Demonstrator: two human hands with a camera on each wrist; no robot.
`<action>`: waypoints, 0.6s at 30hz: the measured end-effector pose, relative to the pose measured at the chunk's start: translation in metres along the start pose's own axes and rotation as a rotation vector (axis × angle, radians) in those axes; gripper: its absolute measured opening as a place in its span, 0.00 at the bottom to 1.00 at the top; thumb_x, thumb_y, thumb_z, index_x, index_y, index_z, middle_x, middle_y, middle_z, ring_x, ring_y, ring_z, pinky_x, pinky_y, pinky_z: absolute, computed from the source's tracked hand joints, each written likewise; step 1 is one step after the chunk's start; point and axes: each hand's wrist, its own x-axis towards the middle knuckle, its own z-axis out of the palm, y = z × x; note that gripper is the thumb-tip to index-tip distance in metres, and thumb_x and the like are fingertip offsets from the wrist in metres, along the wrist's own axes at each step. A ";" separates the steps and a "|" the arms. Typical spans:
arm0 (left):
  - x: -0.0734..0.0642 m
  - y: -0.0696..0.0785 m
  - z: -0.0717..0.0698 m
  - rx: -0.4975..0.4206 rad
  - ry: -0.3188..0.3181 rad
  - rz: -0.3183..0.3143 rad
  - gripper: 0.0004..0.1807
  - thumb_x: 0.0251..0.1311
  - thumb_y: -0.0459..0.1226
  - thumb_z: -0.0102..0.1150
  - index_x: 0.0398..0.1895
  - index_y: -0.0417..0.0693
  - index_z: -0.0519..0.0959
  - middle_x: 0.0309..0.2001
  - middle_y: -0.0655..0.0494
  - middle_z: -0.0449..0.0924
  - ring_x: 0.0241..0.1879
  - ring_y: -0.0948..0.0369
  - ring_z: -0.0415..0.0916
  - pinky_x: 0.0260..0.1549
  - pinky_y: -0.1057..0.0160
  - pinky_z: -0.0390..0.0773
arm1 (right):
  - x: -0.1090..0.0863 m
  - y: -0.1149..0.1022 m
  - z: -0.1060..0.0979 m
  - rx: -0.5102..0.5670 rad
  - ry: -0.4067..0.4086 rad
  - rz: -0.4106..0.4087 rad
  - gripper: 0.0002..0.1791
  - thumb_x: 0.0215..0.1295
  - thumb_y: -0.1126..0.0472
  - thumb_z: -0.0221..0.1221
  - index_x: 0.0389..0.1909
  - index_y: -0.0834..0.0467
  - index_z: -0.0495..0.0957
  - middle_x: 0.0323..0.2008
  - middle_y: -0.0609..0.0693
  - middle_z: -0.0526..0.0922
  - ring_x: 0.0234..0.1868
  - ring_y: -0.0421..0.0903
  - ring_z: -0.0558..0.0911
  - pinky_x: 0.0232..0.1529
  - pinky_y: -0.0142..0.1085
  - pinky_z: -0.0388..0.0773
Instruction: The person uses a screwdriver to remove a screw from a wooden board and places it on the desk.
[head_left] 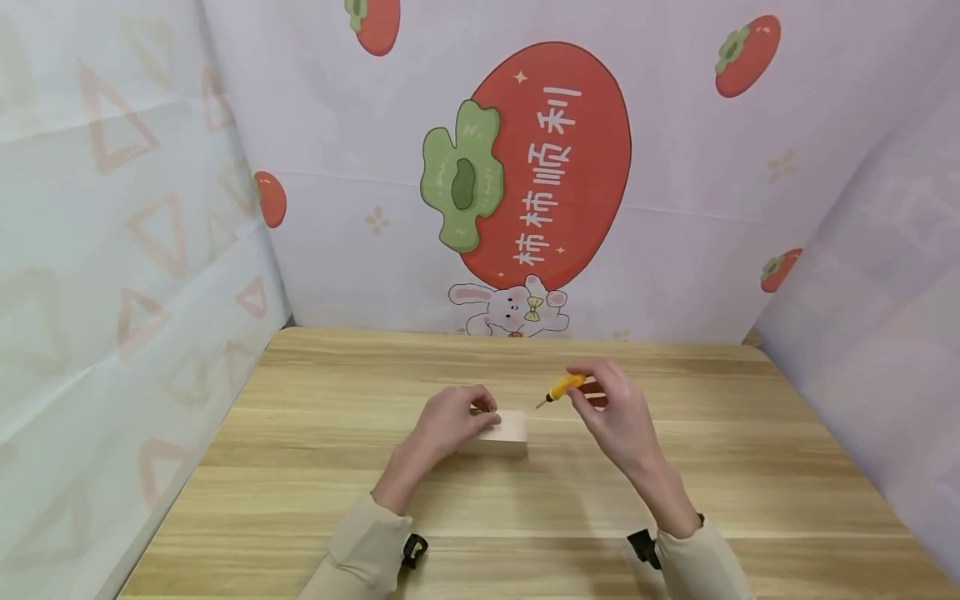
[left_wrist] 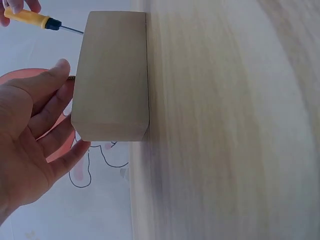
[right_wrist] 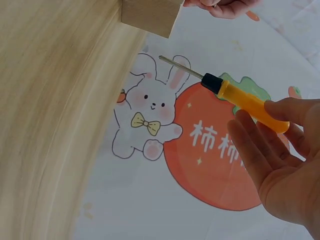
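Note:
A pale wooden block (head_left: pixel 491 447) lies on the wooden table. At its top face, my left hand (head_left: pixel 453 421) pinches a small brass-coloured screw (left_wrist: pixel 72 77) between thumb and index finger, upright against the wood. Most of the screw is hidden by the fingertips; the other fingers reach along the block's far side. My right hand (head_left: pixel 617 412) holds a yellow screwdriver (right_wrist: pixel 250 106) with a black collar by the end of its handle. Its metal shaft slants down to the left, with the tip above the table, to the right of the block and apart from it.
The wooden table (head_left: pixel 315 475) spreads around the block on all sides. A white cloth backdrop (head_left: pixel 337 258) with a large persimmon and a rabbit print stands behind it, with cloth walls at left and right. Dark straps sit at both sleeve cuffs.

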 end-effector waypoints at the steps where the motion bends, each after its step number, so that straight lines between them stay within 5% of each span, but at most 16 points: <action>1: 0.000 0.001 0.000 -0.001 0.008 -0.003 0.05 0.59 0.43 0.69 0.33 0.55 0.84 0.32 0.64 0.86 0.33 0.67 0.80 0.39 0.62 0.77 | -0.001 0.001 0.000 -0.008 -0.004 0.001 0.18 0.53 0.75 0.69 0.45 0.61 0.81 0.40 0.53 0.82 0.34 0.48 0.87 0.32 0.35 0.85; 9: -0.001 0.000 0.004 -0.002 0.057 -0.018 0.09 0.57 0.46 0.70 0.29 0.56 0.80 0.26 0.67 0.80 0.27 0.70 0.73 0.32 0.67 0.73 | -0.010 0.007 -0.002 -0.060 -0.029 0.029 0.17 0.53 0.74 0.69 0.44 0.60 0.81 0.38 0.51 0.80 0.35 0.48 0.87 0.33 0.35 0.85; 18: -0.001 -0.002 0.009 -0.019 0.097 -0.008 0.10 0.56 0.47 0.70 0.29 0.57 0.79 0.27 0.68 0.80 0.29 0.70 0.75 0.35 0.66 0.74 | -0.017 0.014 -0.002 -0.099 -0.026 0.029 0.18 0.52 0.75 0.70 0.43 0.59 0.81 0.37 0.49 0.79 0.35 0.45 0.87 0.33 0.32 0.84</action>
